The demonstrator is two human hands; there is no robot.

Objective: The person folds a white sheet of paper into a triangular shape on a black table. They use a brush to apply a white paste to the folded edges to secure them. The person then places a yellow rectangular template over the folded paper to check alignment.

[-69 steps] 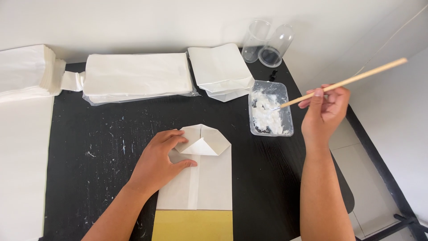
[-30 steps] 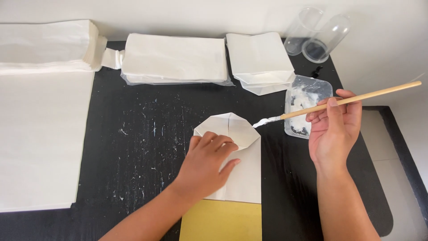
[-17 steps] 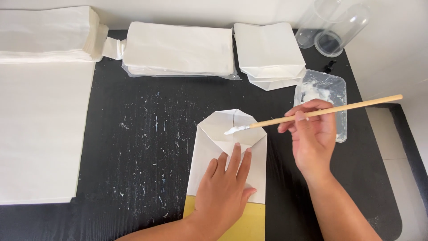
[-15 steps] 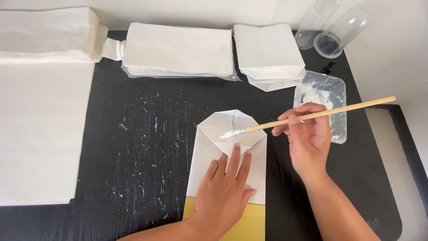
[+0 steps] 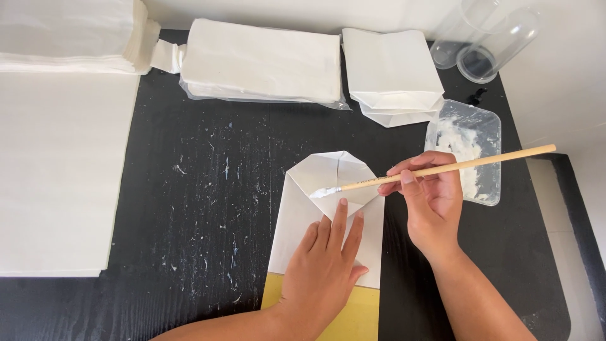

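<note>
The paper bag (image 5: 325, 224) lies flat on the black tabletop (image 5: 208, 189), near the middle and toward your side. It is white, with a yellow band across its near end, and its far end is folded open into a pointed, diamond-like bottom with creased flaps. Your left hand (image 5: 325, 271) presses flat on it, fingers spread and pointing away from you, gripping nothing. Your right hand (image 5: 432, 202) pinches a thin wooden brush (image 5: 435, 170) between thumb and fingertips; its white, paste-loaded tip rests on the folded flap just beyond your left fingertips.

Just right of the bag, past your right hand, sits a clear plastic tray (image 5: 467, 148) smeared with white paste. Farther off lies a stack of folded white bags (image 5: 391, 76), then to its left a bundle of white bags in clear wrap (image 5: 259, 66), and at the far left another white bundle (image 5: 66, 35). A large white sheet (image 5: 60, 170) covers the left side of the table. Two clear plastic cups (image 5: 486, 38) lie at the far right corner.

Your left hand covers the bag's middle, and the lower frame edge cuts off its yellow end. Whether the brush bristles truly press into the paper is hard to judge. Both forearms run out of frame, and the far-left bundle is cropped.
</note>
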